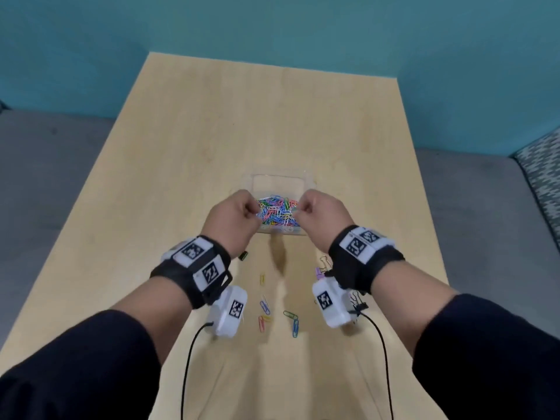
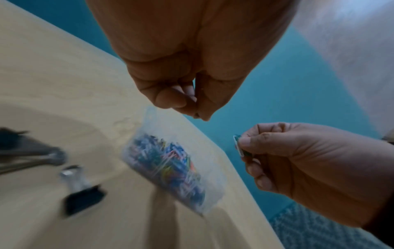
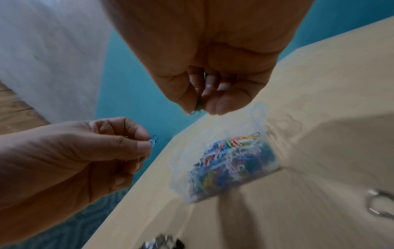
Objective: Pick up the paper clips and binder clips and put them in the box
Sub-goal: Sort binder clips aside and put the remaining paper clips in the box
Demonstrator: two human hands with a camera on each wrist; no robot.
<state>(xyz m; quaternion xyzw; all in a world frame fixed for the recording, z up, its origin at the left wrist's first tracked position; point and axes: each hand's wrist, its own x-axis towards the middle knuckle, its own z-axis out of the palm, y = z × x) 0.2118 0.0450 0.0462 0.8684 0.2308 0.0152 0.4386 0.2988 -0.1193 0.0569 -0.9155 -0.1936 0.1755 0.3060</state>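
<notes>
Pinching clips (image 3: 154,141), wrist views only.

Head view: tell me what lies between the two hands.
In the head view, between left hand and right hand lies the clear box heaped with coloured paper clips.

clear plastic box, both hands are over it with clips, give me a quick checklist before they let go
1. Clear plastic box open at the top, with room: ok.
2. Left hand over the box's left edge: ok.
3. Right hand over the box's right edge: ok.
4. Left fingers pinch a small blue paper clip: ok.
5. Right fingers pinch a clip: ok; how many, cannot tell.
6. Table cleared: not ok; loose coloured paper clips and a black binder clip remain.
</notes>
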